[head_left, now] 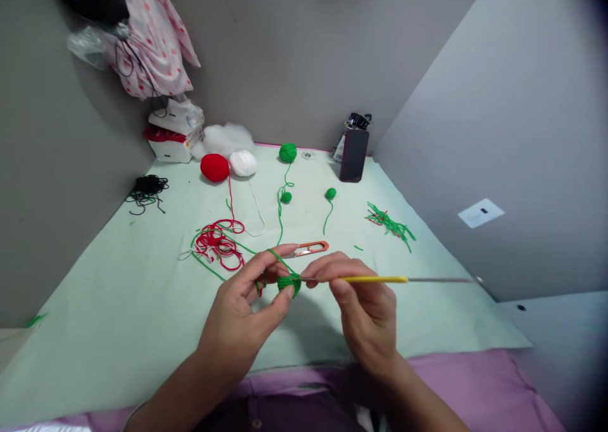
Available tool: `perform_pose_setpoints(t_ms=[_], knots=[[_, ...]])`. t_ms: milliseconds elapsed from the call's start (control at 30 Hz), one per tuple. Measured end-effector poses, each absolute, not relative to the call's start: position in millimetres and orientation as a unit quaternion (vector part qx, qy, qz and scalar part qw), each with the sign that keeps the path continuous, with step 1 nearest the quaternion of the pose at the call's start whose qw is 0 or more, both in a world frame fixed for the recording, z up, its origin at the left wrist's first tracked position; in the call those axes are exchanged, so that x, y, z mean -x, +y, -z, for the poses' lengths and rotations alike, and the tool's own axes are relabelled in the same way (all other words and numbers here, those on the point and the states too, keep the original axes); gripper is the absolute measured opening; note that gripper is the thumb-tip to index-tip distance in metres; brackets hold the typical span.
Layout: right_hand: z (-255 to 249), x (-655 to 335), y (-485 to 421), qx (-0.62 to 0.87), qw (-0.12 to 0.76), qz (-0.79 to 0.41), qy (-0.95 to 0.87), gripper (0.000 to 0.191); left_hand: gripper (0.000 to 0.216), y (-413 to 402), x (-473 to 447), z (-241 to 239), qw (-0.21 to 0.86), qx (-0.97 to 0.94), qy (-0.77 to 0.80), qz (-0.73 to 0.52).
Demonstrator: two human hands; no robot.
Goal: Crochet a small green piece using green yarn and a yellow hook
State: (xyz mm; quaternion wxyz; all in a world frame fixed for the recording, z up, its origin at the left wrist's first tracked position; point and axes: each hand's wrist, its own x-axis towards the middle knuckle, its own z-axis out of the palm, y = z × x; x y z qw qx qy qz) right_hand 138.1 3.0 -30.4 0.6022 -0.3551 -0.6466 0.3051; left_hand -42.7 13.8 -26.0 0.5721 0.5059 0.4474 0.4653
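Note:
My left hand [247, 305] pinches a small green crocheted piece [289, 284] between thumb and fingers, with green yarn [279, 258] looped over the forefinger. My right hand [363, 299] is closed on a crochet hook [380, 279] with a yellow grip and a metal shaft that points right; its tip end sits at the green piece. Both hands hover above the pale green table cover [118, 292], close to my body.
Orange thread snips [311, 249] lie just behind my hands. A tangle of red yarn [217, 242], red [215, 166], white [243, 163] and green [287, 152] yarn balls, green scraps [390, 223], a phone [354, 154] and a white box [171, 142] lie farther back. Grey walls enclose the table.

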Motion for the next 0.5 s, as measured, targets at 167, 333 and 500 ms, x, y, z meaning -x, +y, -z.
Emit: perform_pose_setpoints(t_ms=[167, 333, 500], knots=[[23.7, -139.4, -1.6, 0.339, 0.540, -0.176, -0.750, 0.022, 0.039, 13.7, 40.4, 25.7, 0.417, -0.606, 0.460, -0.497], [24.4, -139.5, -4.8, 0.341, 0.510, -0.105, -0.782, 0.025, 0.038, 11.3, 41.7, 30.7, 0.345, -0.653, 0.442, -0.508], [36.5, -138.0, -4.8, 0.355, 0.462, 0.057, -0.810, 0.034, 0.036, 7.8, 39.3, 34.7, 0.540, -0.497, 0.429, -0.526]])
